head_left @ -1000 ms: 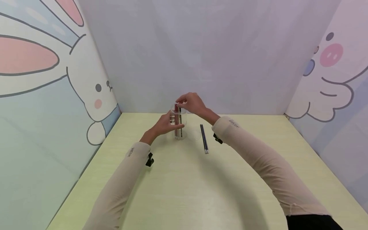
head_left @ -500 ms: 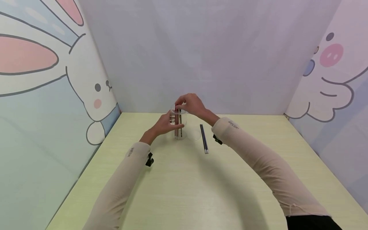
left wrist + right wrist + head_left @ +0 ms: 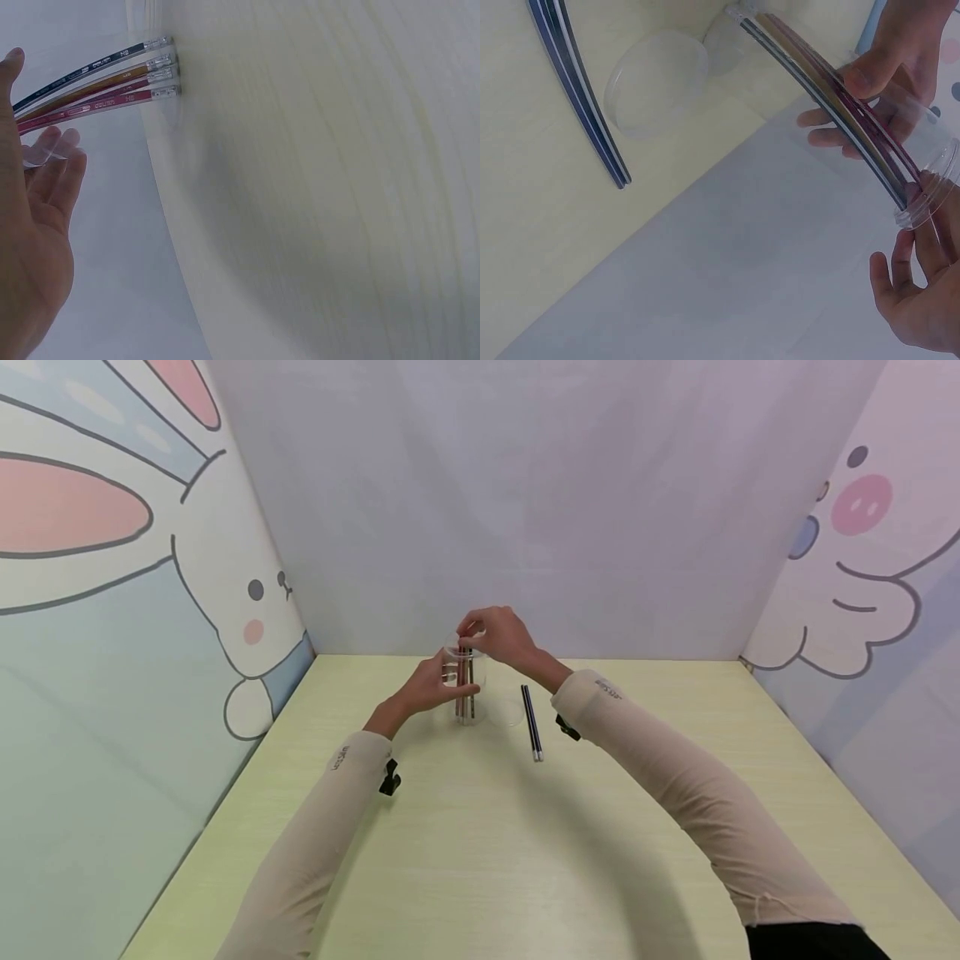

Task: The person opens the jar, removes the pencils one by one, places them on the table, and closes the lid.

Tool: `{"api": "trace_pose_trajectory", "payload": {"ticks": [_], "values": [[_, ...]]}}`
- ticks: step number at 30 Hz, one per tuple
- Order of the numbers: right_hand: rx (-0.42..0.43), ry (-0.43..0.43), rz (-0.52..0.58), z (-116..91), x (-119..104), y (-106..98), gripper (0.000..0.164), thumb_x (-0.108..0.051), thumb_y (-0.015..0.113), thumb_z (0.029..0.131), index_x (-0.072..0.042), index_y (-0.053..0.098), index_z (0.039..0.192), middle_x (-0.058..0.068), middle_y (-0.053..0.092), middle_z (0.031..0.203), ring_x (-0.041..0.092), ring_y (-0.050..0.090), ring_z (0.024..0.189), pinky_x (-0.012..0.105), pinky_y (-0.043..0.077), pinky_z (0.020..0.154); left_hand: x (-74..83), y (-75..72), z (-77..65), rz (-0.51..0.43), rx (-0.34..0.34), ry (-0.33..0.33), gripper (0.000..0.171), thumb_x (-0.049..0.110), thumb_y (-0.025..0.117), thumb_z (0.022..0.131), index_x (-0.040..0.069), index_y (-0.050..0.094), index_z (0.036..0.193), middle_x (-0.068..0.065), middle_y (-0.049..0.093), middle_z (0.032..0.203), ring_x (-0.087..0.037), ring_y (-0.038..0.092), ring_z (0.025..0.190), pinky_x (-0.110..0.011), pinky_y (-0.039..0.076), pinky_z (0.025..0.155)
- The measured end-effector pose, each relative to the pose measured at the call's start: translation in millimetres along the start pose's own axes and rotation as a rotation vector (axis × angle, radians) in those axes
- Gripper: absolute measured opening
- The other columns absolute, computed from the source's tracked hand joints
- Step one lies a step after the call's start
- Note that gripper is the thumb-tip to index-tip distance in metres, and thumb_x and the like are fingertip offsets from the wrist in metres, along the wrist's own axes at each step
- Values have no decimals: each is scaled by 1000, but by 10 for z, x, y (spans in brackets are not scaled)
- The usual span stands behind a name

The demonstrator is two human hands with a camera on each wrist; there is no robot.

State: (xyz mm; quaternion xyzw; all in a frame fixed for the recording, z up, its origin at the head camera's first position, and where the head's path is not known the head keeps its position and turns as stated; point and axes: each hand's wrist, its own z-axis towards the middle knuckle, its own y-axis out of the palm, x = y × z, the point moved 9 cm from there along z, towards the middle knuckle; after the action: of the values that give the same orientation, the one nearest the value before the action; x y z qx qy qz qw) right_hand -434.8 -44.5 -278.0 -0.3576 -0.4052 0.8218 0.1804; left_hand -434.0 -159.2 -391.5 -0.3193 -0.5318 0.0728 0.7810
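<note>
A clear plastic jar stands upright near the table's back edge, with several pencils inside: dark, gold-brown and red ones. My left hand grips the jar's side, its thumb across the front, as the right wrist view also shows. At the jar's open mouth, my right hand pinches the top of a red pencil, its fingertips at the rim. The fingertips are partly hidden by the jar rim and the hand itself.
To the right of the jar, a clear round lid lies flat on the table. Beside it lie two dark pencils, side by side. A grey curtain hangs behind; printed cartoon panels flank the table.
My right hand has sunk slightly toward the jar's mouth, and the pencil tops sit a little lower. The left hand, jar, lid and two loose pencils stay where they were.
</note>
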Motion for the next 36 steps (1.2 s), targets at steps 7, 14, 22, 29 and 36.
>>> {"api": "trace_pose_trajectory", "payload": {"ticks": [7,14,22,29,36], "values": [[44,-71,-6,19,-79,-107,18,-16,72,100,-8,79,115,8,77,112,21,72,102,41,58,92,2,-8,6,25,7,6,74,38,82,92,11,42,149,-13,57,145,-36,58,133,-56,49,108],[87,-76,-12,63,-115,-265,21,-17,70,102,-8,79,118,8,77,115,21,71,106,40,57,95,6,-5,15,45,6,8,74,38,82,92,11,42,148,-12,61,140,-34,60,132,-52,50,108],[116,-74,-26,113,-159,-439,22,-19,70,102,-10,78,120,7,77,116,21,71,106,39,57,94,-3,-11,16,53,13,0,74,42,83,90,12,44,145,-9,61,138,-34,60,132,-49,51,108],[151,-81,-9,151,-183,-588,22,-20,71,102,-10,79,119,7,77,116,22,70,106,39,57,92,-15,-13,15,40,15,-6,75,41,84,89,13,43,145,-10,63,135,-33,60,132,-49,51,108],[176,-72,0,181,-175,-738,22,-19,71,101,-10,79,119,8,77,116,22,70,106,39,58,87,-36,3,33,24,21,-20,75,39,84,89,11,43,146,-12,62,134,-35,59,133,-52,49,110]]}}
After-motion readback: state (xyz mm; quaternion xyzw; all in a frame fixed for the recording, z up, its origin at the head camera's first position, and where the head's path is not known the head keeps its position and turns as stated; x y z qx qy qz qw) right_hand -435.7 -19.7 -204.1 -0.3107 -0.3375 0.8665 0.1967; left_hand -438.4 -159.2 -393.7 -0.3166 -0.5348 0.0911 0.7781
